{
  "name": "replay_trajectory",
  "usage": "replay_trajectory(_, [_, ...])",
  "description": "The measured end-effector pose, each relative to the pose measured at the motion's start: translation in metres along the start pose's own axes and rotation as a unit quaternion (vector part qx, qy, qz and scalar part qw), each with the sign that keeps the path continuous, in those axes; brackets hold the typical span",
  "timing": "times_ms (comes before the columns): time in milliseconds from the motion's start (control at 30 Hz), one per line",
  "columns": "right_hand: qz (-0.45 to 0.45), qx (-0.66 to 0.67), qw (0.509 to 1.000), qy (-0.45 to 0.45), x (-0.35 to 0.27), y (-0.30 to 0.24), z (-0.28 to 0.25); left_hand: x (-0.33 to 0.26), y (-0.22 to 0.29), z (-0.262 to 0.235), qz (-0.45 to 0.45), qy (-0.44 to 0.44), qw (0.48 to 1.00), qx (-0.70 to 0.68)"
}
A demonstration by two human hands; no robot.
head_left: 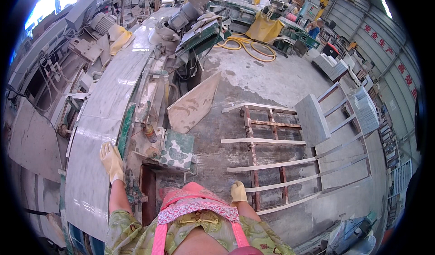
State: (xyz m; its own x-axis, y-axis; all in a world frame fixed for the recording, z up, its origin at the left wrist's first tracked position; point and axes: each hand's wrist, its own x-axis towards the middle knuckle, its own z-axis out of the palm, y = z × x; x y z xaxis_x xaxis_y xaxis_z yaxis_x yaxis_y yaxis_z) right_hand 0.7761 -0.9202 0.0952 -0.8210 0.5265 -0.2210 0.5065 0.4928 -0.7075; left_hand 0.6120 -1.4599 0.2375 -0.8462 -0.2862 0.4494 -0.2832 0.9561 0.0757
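My left hand (112, 161), in a cream rubber glove, lies with fingers stretched out at the right edge of a long run of pale grey-veined stone slabs (97, 132). Nothing is gripped in it. My right hand (239, 192), gloved the same way, is low beside my pink apron (195, 198) with its fingers curled in and no object visible in them. It is close to the left end of a pale slat (272, 184) on a low metal rack; whether it touches the slat I cannot tell.
A small bottle (150, 133) and a green-and-white patched box (176, 150) stand right of the slabs. A triangular stone piece (192, 104) leans behind them. The rack carries an upright stone slab (312, 119). Yellow hose (253, 46) coils farther off, and another person (313, 28) is at the far right.
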Motion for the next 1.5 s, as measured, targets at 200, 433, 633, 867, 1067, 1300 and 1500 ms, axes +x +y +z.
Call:
replay_trajectory(200, [-0.006,-0.026,1.0,-0.01,-0.001,-0.007,-0.003,0.0,-0.002,0.003,-0.003,-0.005,1.0,0.014])
replay_trajectory(433, [-0.017,-0.014,1.0,-0.008,0.001,-0.003,-0.002,0.0,0.002,0.0,-0.012,-0.018,1.0,0.01])
replay_trajectory(633, [-0.025,-0.011,1.0,-0.009,0.004,0.003,-0.001,-0.001,-0.002,0.003,-0.011,-0.026,1.0,0.004])
replay_trajectory(867, [-0.031,-0.017,0.999,-0.005,0.006,0.011,0.0,0.0,0.004,-0.005,-0.007,-0.006,1.0,-0.02])
replay_trajectory(1067, [0.006,-0.005,1.0,-0.029,0.006,0.007,-0.004,0.001,0.001,0.0,0.0,0.004,1.0,-0.01])
replay_trajectory(1300, [-0.01,-0.011,1.0,-0.017,0.001,0.001,-0.005,-0.001,-0.004,0.009,0.001,0.022,1.0,-0.017])
replay_trajectory(1500, [-0.012,-0.021,0.999,-0.028,0.0,0.0,-0.006,-0.001,-0.004,0.011,0.001,0.016,1.0,-0.002])
